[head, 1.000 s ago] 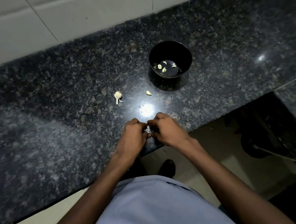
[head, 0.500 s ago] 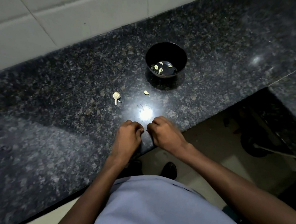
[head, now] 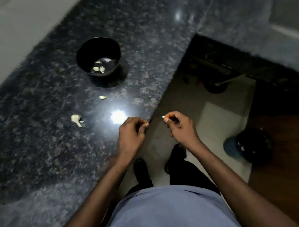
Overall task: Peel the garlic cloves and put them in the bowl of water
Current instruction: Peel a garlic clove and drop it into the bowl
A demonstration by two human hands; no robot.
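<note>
The dark granite counter [head: 42, 156] filled the left of the view, and the black bowl [head: 82, 52] sat well back on it with water and a few pale peeled cloves [head: 98, 68] at the bottom. Nearer the edge lay a garlic piece with a stalk [head: 75, 119], and between it and the bowl one small loose clove [head: 102, 97]. The right hand [head: 180, 127] hung out past the counter edge, over the floor, thumb and forefinger pinching a small white scrap [head: 163, 116], too blurred to call clove or skin. The left hand [head: 130, 132] hovered at the counter edge, fingers curled, and whether anything sat inside them could not be told. A clove like these is probably light, firm and slick once bare, with papery skin that tears, so a fingertip pinch at the root end looks the best hold.
</note>
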